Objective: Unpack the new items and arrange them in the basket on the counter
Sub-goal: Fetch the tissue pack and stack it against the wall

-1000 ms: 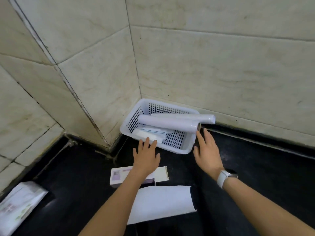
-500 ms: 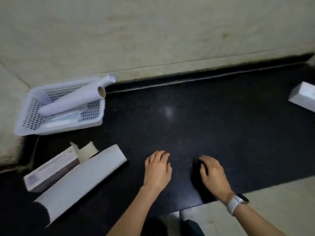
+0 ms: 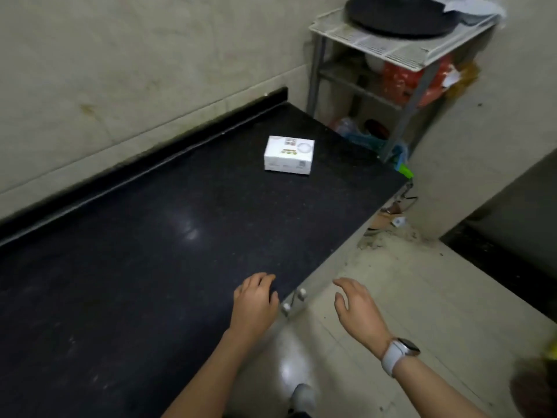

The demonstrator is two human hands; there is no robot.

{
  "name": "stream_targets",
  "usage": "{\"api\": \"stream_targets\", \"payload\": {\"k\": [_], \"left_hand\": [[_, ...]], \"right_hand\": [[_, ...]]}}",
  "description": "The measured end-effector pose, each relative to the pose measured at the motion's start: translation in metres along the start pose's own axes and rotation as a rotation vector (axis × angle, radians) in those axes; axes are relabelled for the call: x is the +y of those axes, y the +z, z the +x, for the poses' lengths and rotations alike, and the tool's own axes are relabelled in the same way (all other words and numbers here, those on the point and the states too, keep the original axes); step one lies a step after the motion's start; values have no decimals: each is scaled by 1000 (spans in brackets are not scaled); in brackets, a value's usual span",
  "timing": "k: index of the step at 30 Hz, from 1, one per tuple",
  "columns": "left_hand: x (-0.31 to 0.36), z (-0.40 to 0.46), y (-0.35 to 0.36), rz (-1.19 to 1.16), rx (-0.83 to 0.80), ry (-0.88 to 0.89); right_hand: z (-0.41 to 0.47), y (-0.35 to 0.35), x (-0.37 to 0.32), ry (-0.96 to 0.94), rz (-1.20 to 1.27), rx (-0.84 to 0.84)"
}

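A small white printed box (image 3: 288,155) lies on the black counter (image 3: 144,267) near its far right end. My left hand (image 3: 255,301) hovers over the counter's front edge, fingers loosely curled, holding nothing. To its right, my right hand (image 3: 357,306), with a white watch on the wrist, hangs over the floor, fingers spread and nothing in it. Both hands are well short of the box. The basket is out of view.
A metal shelf rack (image 3: 391,64) stands past the counter's right end, with a dark round pan (image 3: 401,13) on top and bags on its lower shelves. A tiled wall (image 3: 135,70) backs the counter. Pale floor tiles (image 3: 422,297) lie to the right.
The view has swung right, away from the basket and opened packaging, which have left the frame. The white box now sits centre frame. Both hands stay low and hold nothing.
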State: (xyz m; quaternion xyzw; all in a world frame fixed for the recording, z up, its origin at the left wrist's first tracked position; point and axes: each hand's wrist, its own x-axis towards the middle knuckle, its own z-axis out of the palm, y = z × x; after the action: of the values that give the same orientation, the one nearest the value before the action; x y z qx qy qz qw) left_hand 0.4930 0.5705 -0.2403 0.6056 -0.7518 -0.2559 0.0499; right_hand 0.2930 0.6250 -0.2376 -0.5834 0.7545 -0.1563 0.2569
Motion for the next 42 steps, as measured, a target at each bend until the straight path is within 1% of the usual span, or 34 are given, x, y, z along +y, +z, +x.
{"api": "stream_targets", "payload": {"k": [4, 8, 12, 15, 16, 18, 20, 22, 24, 26, 28, 31, 35, 37, 38, 40, 41, 42], "left_hand": [[65, 54, 7, -12, -18, 81], [91, 122, -8, 3, 25, 107], [101, 222, -39, 198, 65, 93], [103, 302, -57, 329, 38, 41], [103, 326, -62, 360, 13, 28], [99, 363, -68, 436, -54, 0], [92, 388, -71, 529, -127, -15], [86, 404, -71, 564, -191, -26], [84, 409, -70, 545, -190, -22], [84, 406, -65, 498, -120, -14], [87, 398, -60, 417, -44, -50], [96, 371, -45, 292, 59, -157], [120, 309, -15, 173, 163, -283], [134, 267, 0, 81, 246, -409], [139, 252, 5, 40, 286, -443], [151, 210, 14, -6, 387, -575], [158, 189, 18, -6, 424, -627], [164, 169, 23, -1, 455, -668]], "right_hand": [[36, -38, 44, 66, 50, -3], [84, -56, 61, 51, 88, -13], [150, -74, 66, -15, 123, -9], [209, -89, 70, -107, -21, -35], [228, -94, 71, -139, -89, -69], [260, -100, 74, -194, -249, -206], [290, -104, 78, -213, -363, -351], [316, -106, 82, -234, -454, -438], [334, -106, 88, -260, -513, -496], [342, -104, 94, -285, -536, -522], [345, -103, 99, -307, -548, -521], [346, -102, 101, -313, -527, -514], [346, -103, 98, -313, -513, -517], [344, -105, 93, -327, -524, -526], [345, -106, 90, -308, -491, -498], [338, -108, 74, -382, -309, -467], [332, -109, 64, -414, -133, -515], [323, -109, 50, -413, 55, -630]]}}
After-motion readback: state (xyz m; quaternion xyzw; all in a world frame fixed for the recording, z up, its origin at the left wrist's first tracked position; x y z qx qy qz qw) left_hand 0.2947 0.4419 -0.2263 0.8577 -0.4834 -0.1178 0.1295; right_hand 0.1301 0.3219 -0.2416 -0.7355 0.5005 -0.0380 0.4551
